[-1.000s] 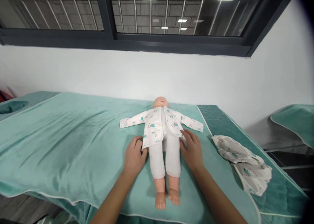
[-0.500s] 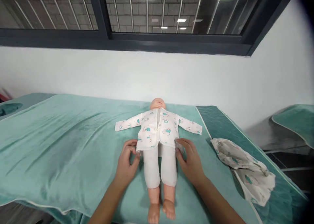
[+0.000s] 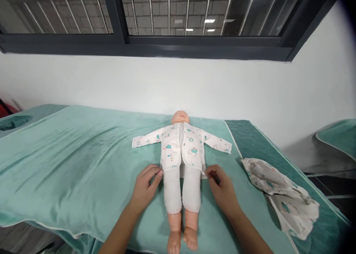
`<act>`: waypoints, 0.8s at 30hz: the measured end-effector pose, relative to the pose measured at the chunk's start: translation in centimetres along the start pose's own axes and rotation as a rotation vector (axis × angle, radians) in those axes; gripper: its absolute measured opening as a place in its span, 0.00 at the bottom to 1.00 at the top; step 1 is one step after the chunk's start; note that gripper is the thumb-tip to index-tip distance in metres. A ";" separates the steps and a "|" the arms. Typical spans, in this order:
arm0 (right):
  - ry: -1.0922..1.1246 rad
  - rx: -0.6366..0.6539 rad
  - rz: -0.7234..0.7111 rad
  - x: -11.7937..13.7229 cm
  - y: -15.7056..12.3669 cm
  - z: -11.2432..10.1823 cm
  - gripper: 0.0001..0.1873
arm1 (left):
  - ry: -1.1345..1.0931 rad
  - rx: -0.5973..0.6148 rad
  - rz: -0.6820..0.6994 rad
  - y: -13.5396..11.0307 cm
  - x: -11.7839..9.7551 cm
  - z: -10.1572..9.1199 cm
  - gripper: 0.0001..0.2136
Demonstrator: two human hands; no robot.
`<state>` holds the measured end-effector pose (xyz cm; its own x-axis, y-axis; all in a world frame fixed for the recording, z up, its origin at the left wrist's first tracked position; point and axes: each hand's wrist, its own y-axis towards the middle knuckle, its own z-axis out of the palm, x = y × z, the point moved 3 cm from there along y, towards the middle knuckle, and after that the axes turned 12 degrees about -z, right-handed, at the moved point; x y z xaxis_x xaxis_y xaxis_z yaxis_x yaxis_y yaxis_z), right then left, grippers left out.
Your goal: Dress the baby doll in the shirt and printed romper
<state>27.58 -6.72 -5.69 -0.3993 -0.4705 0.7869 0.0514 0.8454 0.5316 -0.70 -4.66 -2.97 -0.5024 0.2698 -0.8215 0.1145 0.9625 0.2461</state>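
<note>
A baby doll [image 3: 181,172] lies on its back on a teal blanket [image 3: 78,161], head toward the wall. It wears a white printed shirt [image 3: 180,150] with the sleeves spread out and a white cloth body below. My left hand [image 3: 144,189] pinches the shirt's lower left hem beside the doll's hip. My right hand [image 3: 222,189] pinches the lower right hem on the other side. Both hands rest on the blanket, fingers closed on the fabric edge.
A crumpled printed garment [image 3: 280,194] lies on the blanket to the right. The white wall [image 3: 178,87] runs behind the table under a dark-framed window [image 3: 167,20]. Another teal-covered surface [image 3: 339,139] shows at far right. The blanket's front edge hangs near me.
The shirt front, closed half a second ago, now shows a narrow gap down the middle. Both hands have slid slightly down and outward along the hem.
</note>
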 end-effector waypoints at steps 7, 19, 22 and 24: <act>0.760 -0.278 0.462 -4.0 3.9 -0.3 0.14 | -0.358 -0.182 -0.363 2.4 1.6 -0.4 0.12; 0.989 -0.092 0.637 -4.4 11.2 6.0 0.17 | -1.069 0.080 -0.561 10.4 0.3 4.3 0.22; 0.964 -0.114 0.594 -5.4 13.0 6.2 0.16 | -1.080 0.089 -0.522 12.7 0.7 4.4 0.21; 0.925 -0.111 0.561 -6.1 14.2 6.4 0.16 | -1.085 0.102 -0.521 14.3 1.2 4.5 0.20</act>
<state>24.92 9.78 -4.89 0.5488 -0.0718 0.8329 0.1125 0.9936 0.0115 4.21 9.57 -2.79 0.4670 -0.3142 -0.8265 0.2044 0.9478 -0.2448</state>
